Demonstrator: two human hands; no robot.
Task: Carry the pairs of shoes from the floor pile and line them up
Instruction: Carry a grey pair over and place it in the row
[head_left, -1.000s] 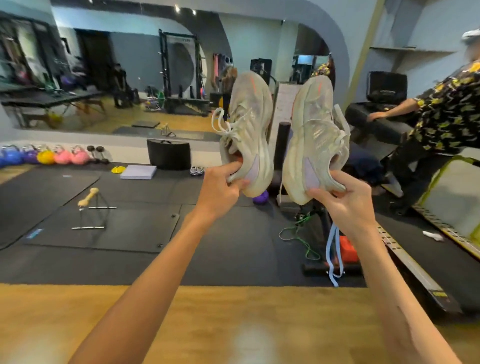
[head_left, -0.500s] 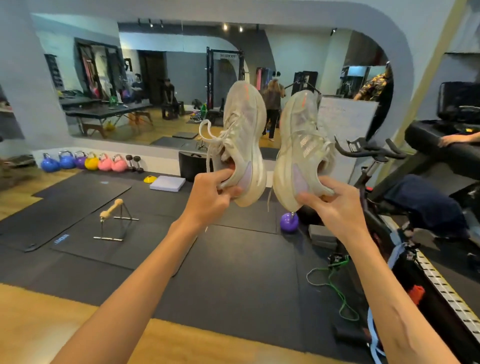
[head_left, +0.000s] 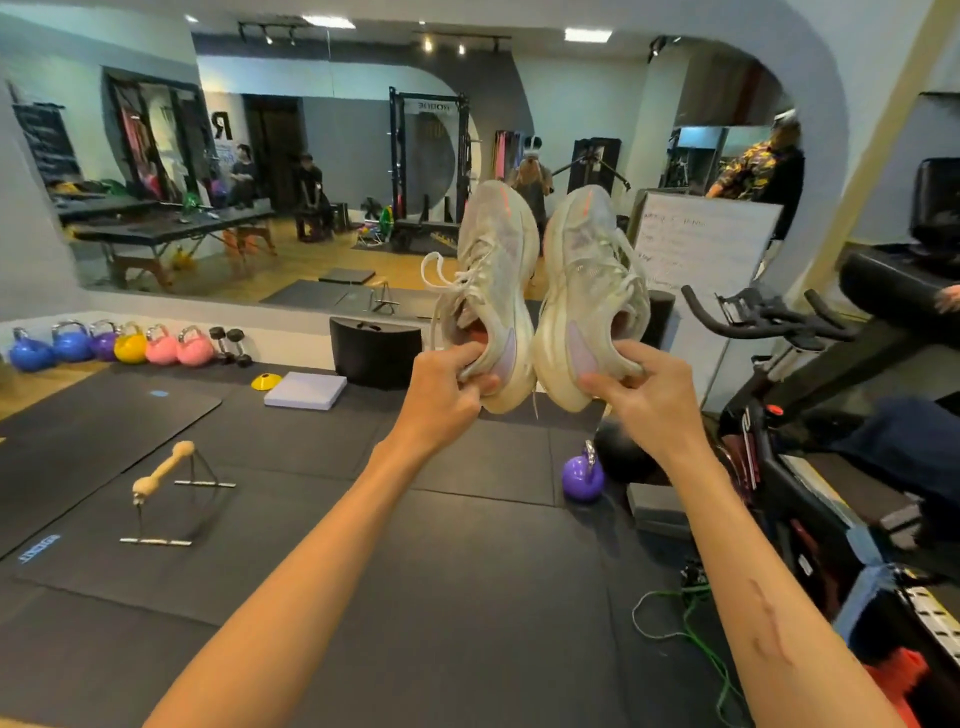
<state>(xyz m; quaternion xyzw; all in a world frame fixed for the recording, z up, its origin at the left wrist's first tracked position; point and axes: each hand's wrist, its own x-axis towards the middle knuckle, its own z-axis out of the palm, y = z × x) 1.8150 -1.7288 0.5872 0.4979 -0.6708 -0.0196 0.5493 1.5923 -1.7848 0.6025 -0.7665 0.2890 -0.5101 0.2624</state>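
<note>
I hold a pair of pale cream running shoes up in front of me, toes pointing upward, soles facing each other. My left hand (head_left: 447, 395) pinches the heel collar of the left shoe (head_left: 493, 280), whose white laces hang loose on its left side. My right hand (head_left: 649, 400) grips the heel of the right shoe (head_left: 592, 291). Both shoes hang in the air above the black floor mats, close together and nearly touching at the heels. No floor pile or shoe row is in view.
Black rubber mats (head_left: 467, 597) cover the floor ahead. A wooden-handled push-up bar (head_left: 166, 488) stands at left, a purple kettlebell (head_left: 582, 478) at centre right, an exercise bike (head_left: 779, 364) at right. Coloured kettlebells (head_left: 114, 345), a black box (head_left: 374, 351) and a mirror line the far wall.
My view has swung left and moved forward over the mats toward the mirror wall. The shoes stay held up in both hands, now closer together. The wooden floor strip has dropped out of view.
</note>
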